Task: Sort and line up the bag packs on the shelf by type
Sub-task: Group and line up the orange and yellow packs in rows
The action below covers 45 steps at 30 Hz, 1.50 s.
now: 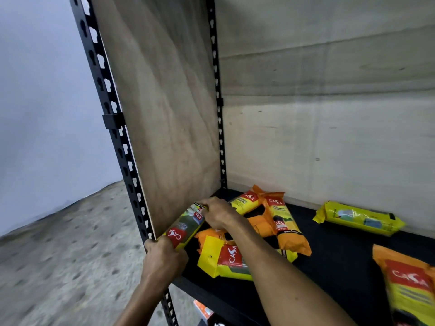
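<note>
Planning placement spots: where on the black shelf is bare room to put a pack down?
The black shelf board is bare in a wide strip between the orange 50L pack and the yellow pack lying by the back wall, running forward to the orange-and-yellow pack at the right edge. The left corner is crowded: overlapping packs, both hands on the yellow 25L pack.
</note>
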Tool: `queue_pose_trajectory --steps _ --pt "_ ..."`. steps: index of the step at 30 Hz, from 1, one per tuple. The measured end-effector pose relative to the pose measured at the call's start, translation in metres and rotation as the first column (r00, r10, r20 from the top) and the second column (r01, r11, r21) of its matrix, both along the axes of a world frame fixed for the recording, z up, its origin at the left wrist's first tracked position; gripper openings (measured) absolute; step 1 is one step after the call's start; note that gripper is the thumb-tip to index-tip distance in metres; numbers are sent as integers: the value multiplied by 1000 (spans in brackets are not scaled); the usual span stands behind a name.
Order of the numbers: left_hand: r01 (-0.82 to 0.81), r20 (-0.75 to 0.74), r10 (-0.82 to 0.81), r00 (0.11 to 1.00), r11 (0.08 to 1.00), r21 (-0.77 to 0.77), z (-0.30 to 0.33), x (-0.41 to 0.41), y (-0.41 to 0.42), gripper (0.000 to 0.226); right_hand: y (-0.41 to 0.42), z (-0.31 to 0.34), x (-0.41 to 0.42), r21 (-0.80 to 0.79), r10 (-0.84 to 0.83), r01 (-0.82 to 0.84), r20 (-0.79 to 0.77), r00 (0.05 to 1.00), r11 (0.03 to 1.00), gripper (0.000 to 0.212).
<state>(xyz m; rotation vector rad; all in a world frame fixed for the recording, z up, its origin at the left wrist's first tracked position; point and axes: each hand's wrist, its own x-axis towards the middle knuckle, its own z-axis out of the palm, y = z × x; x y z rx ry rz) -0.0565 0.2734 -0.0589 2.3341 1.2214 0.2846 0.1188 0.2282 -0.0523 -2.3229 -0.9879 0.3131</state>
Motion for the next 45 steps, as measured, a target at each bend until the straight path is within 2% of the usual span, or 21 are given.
queue_pose_trajectory --steps 5,9,13,21,28,31,34,41,45 --pt "35 -85 -29 996 997 66 1 -2 -5 44 9 0 -3 -106 27 -21 55 998 994 39" --pt "100 -183 -48 982 952 290 17 -5 -14 42 -9 1 -1 -7 -6 6 26 1000 1000 38" --pt "163 -137 -119 983 911 379 30 7 -30 51 -50 14 12 21 -89 87 100 991 996 44" --pt "365 -130 -341 931 869 334 31 56 -88 51 -156 28 47 -112 -269 306 264 926 945 46" --pt "454 -123 -438 891 835 313 30 100 -102 50 -187 13 51 -183 -329 353 148 932 917 73" --pt "517 -198 -480 855 816 257 34 114 -95 50 -183 4 53 -204 -359 367 77 930 908 85" --pt "588 -290 -527 799 785 196 35 124 -87 59 -176 0 56 -246 -392 388 35 919 888 88" --pt "651 -363 -572 736 745 145 24 135 -71 79 -160 7 56 -311 -411 398 28 911 863 68" --pt "656 -338 -583 739 737 161 21 139 -65 75 -162 11 55 -295 -427 414 25 904 861 59"
